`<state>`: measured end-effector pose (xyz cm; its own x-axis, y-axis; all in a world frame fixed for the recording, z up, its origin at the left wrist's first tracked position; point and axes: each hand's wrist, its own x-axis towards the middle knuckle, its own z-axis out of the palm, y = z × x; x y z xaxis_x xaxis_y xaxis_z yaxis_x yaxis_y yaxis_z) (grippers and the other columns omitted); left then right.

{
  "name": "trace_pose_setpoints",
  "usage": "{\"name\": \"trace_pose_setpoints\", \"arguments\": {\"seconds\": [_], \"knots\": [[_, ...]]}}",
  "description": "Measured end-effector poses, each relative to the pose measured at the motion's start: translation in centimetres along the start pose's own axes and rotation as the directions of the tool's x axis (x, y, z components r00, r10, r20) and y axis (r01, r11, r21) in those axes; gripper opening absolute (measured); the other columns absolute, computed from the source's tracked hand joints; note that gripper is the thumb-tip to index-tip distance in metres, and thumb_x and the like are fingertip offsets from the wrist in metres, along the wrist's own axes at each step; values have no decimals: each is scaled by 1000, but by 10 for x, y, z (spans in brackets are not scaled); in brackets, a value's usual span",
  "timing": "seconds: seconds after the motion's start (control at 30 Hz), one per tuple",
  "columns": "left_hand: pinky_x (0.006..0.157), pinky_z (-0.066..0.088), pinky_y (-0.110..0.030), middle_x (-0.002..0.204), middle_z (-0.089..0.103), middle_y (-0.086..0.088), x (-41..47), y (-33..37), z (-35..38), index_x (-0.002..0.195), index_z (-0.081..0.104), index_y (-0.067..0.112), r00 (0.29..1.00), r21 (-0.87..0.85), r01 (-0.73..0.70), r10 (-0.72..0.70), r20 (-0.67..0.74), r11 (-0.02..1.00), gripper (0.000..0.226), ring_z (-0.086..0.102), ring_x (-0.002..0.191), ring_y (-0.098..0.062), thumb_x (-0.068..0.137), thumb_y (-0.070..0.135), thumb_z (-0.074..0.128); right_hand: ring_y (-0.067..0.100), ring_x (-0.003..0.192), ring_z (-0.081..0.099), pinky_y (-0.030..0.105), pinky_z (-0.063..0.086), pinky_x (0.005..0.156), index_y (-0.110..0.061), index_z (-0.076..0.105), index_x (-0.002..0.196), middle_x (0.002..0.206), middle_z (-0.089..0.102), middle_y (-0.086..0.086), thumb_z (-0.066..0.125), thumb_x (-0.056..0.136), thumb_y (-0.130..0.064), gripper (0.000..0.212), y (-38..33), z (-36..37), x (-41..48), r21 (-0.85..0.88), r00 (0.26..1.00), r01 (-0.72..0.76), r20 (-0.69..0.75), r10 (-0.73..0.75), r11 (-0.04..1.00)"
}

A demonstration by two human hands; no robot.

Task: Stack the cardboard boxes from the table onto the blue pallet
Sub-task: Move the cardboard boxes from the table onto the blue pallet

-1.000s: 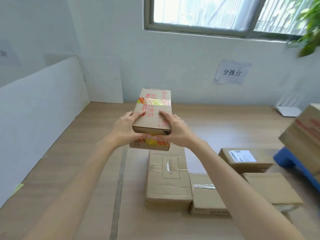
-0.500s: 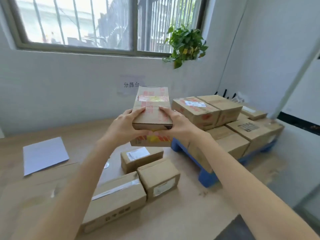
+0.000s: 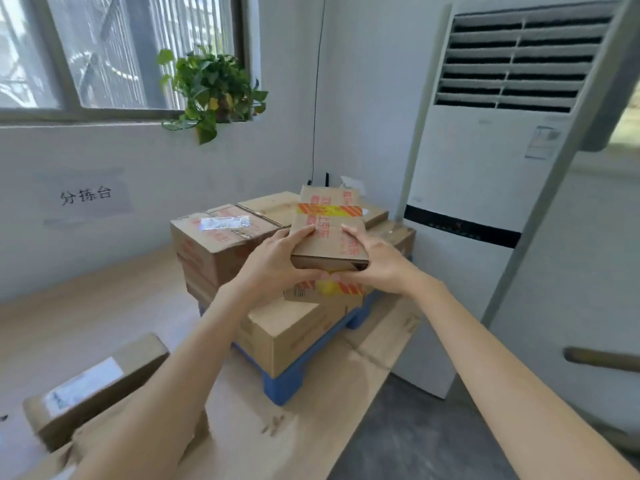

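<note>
The left grip (image 3: 273,261) and the right grip (image 3: 377,268) both curl round the near end of the taped cardboard box (image 3: 325,220), thumbs on top and fingers beneath, holding it in the air above the stacked boxes (image 3: 221,244) on the blue pallet (image 3: 280,386) at the table's (image 3: 104,313) right edge.

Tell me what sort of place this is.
Probably a small parcel sorting room: taped boxes stacked on a blue pallet, a wall sign reading "sorting table" in Chinese, and the left hand and right hand holding one more box.
</note>
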<state>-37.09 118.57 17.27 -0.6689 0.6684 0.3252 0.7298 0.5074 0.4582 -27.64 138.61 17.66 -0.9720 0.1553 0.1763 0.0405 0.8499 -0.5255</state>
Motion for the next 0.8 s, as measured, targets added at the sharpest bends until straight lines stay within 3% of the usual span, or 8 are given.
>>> {"name": "trace_pose_setpoints", "arguments": {"seconds": [0.4, 0.8], "knots": [[103, 40, -38, 147, 35, 1, 222, 25, 123, 149, 18, 43, 993, -56, -93, 97, 71, 994, 92, 41, 129, -22, 74, 62, 68, 20, 135, 36, 43, 33, 112, -39, 19, 151, 146, 38, 0, 77, 65, -63, 106, 186, -84, 120, -17, 996, -78, -34, 78, 997], [104, 40, -42, 148, 34, 1, 382, -10, 174, 150, 15, 41, 996, 18, 32, -33, 81, 999, 92, 42, 128, -22, 76, 61, 67, 17, 134, 35, 43, 33, 112, -38, 17, 152, 146, 36, 0, 78, 73, -51, 101, 295, -116, 281, 55, 995, 35, 96, -40, 998]]}}
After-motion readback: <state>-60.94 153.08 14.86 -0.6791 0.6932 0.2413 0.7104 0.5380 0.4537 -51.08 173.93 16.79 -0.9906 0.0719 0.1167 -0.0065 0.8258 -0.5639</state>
